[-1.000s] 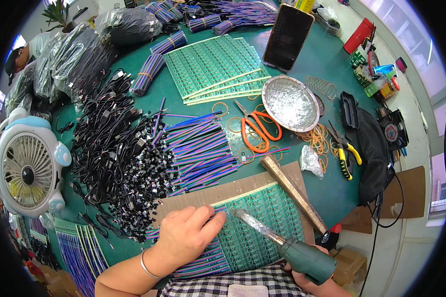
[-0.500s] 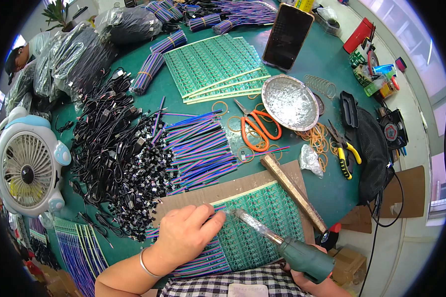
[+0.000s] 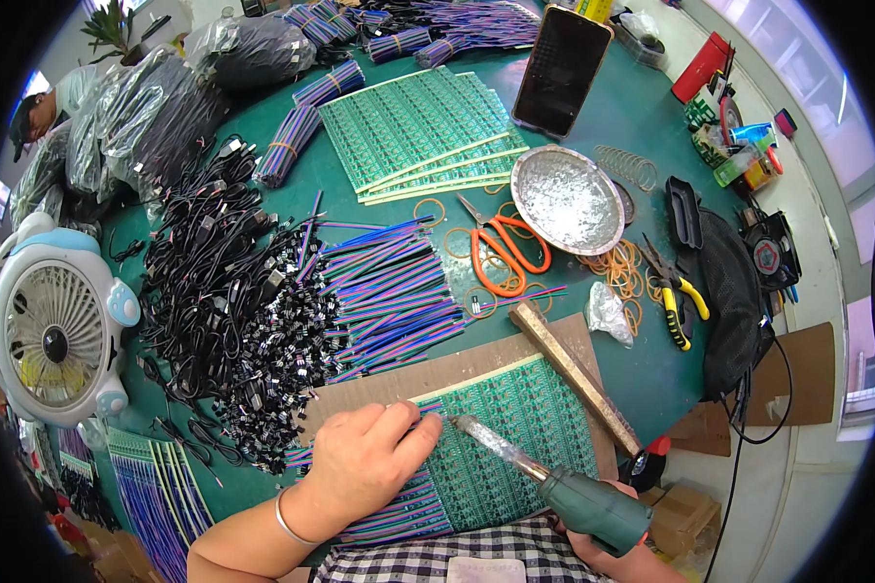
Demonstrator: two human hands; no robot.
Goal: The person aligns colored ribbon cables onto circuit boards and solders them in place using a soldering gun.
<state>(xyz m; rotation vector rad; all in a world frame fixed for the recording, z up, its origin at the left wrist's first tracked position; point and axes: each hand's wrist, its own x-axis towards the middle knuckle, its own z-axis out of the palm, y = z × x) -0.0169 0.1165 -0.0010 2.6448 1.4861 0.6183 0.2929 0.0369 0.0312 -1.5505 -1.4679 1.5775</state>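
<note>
My left hand (image 3: 371, 457) is closed in a pinch on a thin multi-coloured wire (image 3: 432, 409), whose end lies at the upper left of a green circuit board panel (image 3: 515, 447). My right hand (image 3: 593, 544), partly hidden below the handle, grips a soldering iron (image 3: 593, 505) with a thick green handle. Its silvery tip points left and stops close to the wire end by my left fingertips; whether it touches the board is too small to tell. Below my left hand, a row of similar wires (image 3: 408, 510) runs along the panel's left side. Cardboard (image 3: 379, 391) lies underneath.
A metal bar (image 3: 578, 379) lies slantwise across the panel's right corner. Beyond are orange-handled scissors (image 3: 510, 257), a round metal dish (image 3: 566, 199), yellow-handled pliers (image 3: 679, 301) and a propped phone (image 3: 562, 73). Loose wires (image 3: 394, 291), black cables (image 3: 204, 243) and a fan (image 3: 58, 325) fill the left.
The soldering iron has shifted very slightly left, its tip still near the wire end. A faint haze by the tip has thinned. My left hand keeps its pinch in about the same place.
</note>
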